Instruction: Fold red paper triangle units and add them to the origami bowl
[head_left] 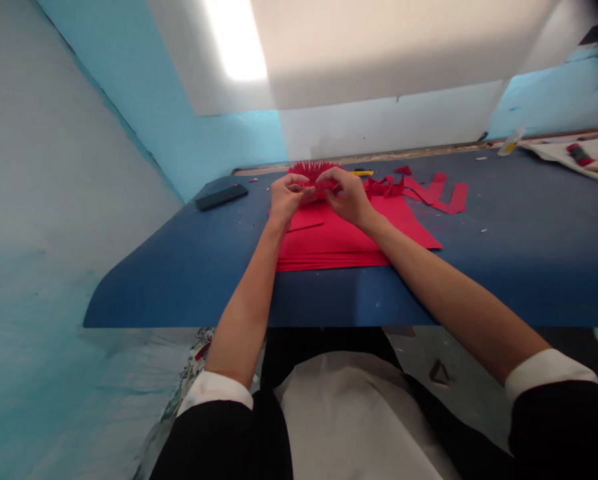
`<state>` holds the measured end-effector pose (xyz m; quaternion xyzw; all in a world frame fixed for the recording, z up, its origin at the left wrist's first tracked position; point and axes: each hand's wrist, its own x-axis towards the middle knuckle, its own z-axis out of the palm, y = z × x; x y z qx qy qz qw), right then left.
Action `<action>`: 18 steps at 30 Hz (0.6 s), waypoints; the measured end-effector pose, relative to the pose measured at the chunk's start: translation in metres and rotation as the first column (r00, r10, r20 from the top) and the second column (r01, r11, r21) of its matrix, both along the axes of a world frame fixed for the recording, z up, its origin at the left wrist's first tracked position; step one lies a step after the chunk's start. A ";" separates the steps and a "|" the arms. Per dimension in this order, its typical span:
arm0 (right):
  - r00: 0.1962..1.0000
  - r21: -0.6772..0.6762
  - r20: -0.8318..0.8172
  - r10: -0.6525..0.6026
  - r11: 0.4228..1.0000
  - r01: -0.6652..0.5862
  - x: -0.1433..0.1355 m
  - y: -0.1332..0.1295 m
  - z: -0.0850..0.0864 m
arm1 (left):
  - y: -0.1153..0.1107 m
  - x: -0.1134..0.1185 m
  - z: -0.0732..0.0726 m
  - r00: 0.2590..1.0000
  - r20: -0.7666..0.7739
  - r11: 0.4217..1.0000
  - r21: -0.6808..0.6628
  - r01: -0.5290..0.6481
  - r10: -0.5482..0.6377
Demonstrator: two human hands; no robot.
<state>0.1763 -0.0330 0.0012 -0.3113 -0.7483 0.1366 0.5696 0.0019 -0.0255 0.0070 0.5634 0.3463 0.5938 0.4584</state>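
Observation:
A stack of red sheets (349, 233) lies near the front edge of the blue table. At its far side stands a red spiky fringed paper piece (315, 168). My left hand (289, 197) and my right hand (346, 195) meet in front of this piece with bent fingers. Both hands are closed in pinches on the red paper between them; the exact grip is small and partly hidden. A thin red strip (306, 227) rests on the stack beside my left wrist.
A dark flat block (222, 197) lies at the left. Crumpled red paper (386, 187), red strips (436, 190) and a yellow tool (363, 173) are right of the hands. Farther right are a small bottle (511, 143) and a white sheet (569, 155). A wall borders the table's back.

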 end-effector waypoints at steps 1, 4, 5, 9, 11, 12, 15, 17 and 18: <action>1.000 -0.002 -0.003 -0.016 1.000 0.016 0.000 0.001 0.000 | 0.001 0.000 0.000 1.000 0.012 1.000 0.008 -0.002 0.002; 0.997 -0.013 -0.026 -0.072 0.997 0.071 0.002 0.004 -0.002 | 0.004 -0.003 -0.002 1.000 0.017 0.999 0.043 -0.024 0.023; 0.996 -0.015 -0.034 -0.086 0.996 0.085 0.002 0.005 -0.003 | 0.006 -0.004 -0.003 0.999 0.012 0.998 0.057 -0.040 0.039; 0.995 -0.024 -0.020 -0.094 0.995 0.093 0.002 0.007 -0.006 | 0.011 -0.008 -0.004 0.993 0.011 0.988 0.097 -0.117 0.117; 0.996 -0.016 0.007 -0.085 0.996 0.085 0.002 0.008 -0.007 | 0.012 -0.008 -0.004 0.992 0.029 0.986 0.112 -0.124 0.122; 0.996 -0.007 0.020 -0.084 0.996 0.084 0.001 0.008 -0.008 | 0.012 -0.007 -0.003 0.992 0.041 0.986 0.117 -0.119 0.115; 0.996 0.007 0.022 -0.091 0.996 0.091 0.002 0.007 -0.008 | 0.012 -0.003 -0.003 0.994 0.069 0.990 0.104 -0.097 0.091; 0.995 -0.009 -0.004 -0.096 0.995 0.096 0.002 0.005 -0.007 | 0.013 -0.001 -0.004 0.995 0.070 0.994 0.074 -0.081 0.076; 0.995 -0.018 -0.016 -0.098 0.995 0.098 0.002 0.004 -0.006 | 0.013 -0.001 -0.004 0.996 0.065 0.996 0.057 -0.068 0.065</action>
